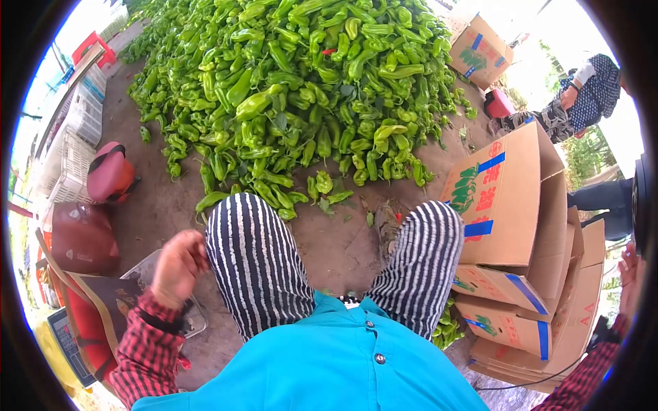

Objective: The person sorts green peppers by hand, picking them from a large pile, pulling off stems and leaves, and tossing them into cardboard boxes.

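My left hand (179, 268) is beside my left knee with its fingers curled in, and I see nothing held in it. Both sleeves are red-and-black checked. At the far right edge my right hand (628, 268) is raised beyond the cardboard boxes, its fingers stretched out and partly lost in the dark rim of the view. In front of my knees rises a large heap of green peppers (295, 96). A few loose peppers (332, 192) lie on the ground at its near edge. Printed cardboard boxes (497, 198) with blue tape stand to my right, their flaps open.
Flattened cardboard (576, 308) leans behind the boxes. On my left are white plastic crates (72, 161), a red stool-like object (111, 172) and a yellow scale (65, 346). Another person (589, 89) sits at the upper right near a further box (480, 53).
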### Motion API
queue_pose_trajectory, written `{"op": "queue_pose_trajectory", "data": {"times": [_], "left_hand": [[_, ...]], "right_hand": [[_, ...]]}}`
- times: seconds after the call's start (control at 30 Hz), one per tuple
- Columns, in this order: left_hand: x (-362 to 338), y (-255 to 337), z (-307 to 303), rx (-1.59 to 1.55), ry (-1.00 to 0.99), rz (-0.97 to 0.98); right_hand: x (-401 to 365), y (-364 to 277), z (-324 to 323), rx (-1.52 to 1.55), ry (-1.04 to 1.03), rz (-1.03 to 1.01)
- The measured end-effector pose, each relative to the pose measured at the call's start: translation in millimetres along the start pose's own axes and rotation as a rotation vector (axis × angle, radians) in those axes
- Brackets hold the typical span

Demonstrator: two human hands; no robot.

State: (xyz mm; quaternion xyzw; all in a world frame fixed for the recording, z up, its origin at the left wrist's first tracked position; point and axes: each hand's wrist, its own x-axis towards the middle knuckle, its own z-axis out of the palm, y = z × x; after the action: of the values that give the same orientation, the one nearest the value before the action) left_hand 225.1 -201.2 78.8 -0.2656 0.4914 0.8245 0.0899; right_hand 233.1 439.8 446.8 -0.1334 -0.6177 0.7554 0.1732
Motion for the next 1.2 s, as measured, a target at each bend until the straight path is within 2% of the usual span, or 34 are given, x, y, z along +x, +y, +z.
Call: {"op": "queue_pose_trajectory", "data": {"times": [0.07, 0.13, 0.17, 0.2, 0.33, 0.37, 0.4, 0.43, 0.47, 0.53, 0.57, 0.63, 0.67, 0.73, 0.77, 0.83, 0.87, 0.9, 0.93, 1.0, 1.07, 1.1, 1.13, 1.2], "left_hand": [[-1, -39, -10, -0.013, 0.072, -0.090], [-7, -66, -15, -0.177, 0.029, -0.155], [-5, -75, -18, -0.227, 0.041, -0.208], [2, -85, -24, -0.259, 0.046, -0.212], [53, -129, -51, -0.198, 0.083, -0.164], [63, -126, -48, -0.139, 0.145, -0.202], [79, -135, -54, -0.123, 0.171, -0.205], [90, -135, -56, -0.113, 0.190, -0.202], [103, -134, -57, -0.103, 0.203, -0.204], [135, -137, -67, -0.005, 0.267, -0.207], [153, -141, -75, 0.104, 0.312, -0.204], [198, -163, -100, 0.538, 0.457, 0.032], [211, -159, -103, 0.539, 0.460, 0.024], [237, -148, -108, 1.333, 0.539, 0.610], [248, -141, -101, 1.338, 0.527, 0.601], [269, -133, -75, 1.087, 0.431, 0.001], [279, -139, -71, 1.091, 0.417, -0.010], [290, -150, -70, 1.041, 0.506, -0.016], [300, -162, -69, 0.988, 0.596, -0.020], [312, -199, -77, 0.963, 0.613, 0.021], [310, -224, -84, 0.666, 0.667, 0.145], [297, -216, -78, 0.512, 0.653, 0.062], [278, -208, -66, 0.509, 0.669, 0.149], [250, -200, -44, 0.538, 0.697, 0.411]], "right_hand": [[23, -30, 35, -0.670, -0.346, -0.204], [46, -31, 85, -0.548, -0.526, -0.188], [59, -15, 109, -0.496, -0.509, -0.301], [84, 2, 128, -0.474, -0.543, -0.300], [199, 114, 214, -0.187, -1.163, -0.123], [202, 170, 236, -0.015, -0.799, -0.162], [181, 223, 272, 0.132, -0.992, -0.042], [187, 274, 289, 0.246, -0.933, 0.151], [163, 319, 311, 0.366, -0.819, 0.266], [120, 396, 334, 0.370, -0.660, 0.471], [103, 431, 337, 0.230, -0.518, 0.554], [71, 497, 318, 0.068, -0.529, 0.692], [54, 519, 308, -0.075, -0.547, 0.733], [28, 575, 273, -0.215, -0.540, 0.869], [18, 593, 256, -0.289, -0.611, 0.900], [4, 615, 234, -0.400, -0.681, 0.992], [-1, 623, 225, -0.440, -0.680, 1.057], [-3, 631, 214, -0.452, -0.725, 1.061], [-9, 659, 190, -0.459, -0.714, 1.068], [-22, 719, 139, -0.422, -0.730, 1.051], [-17, 712, 147, -0.444, -0.784, 1.040], [-8, 679, 177, -0.512, -0.788, 1.055], [1, 648, 210, -0.580, -0.792, 1.069], [6, 651, 223, -0.446, -0.741, 1.142]]}}
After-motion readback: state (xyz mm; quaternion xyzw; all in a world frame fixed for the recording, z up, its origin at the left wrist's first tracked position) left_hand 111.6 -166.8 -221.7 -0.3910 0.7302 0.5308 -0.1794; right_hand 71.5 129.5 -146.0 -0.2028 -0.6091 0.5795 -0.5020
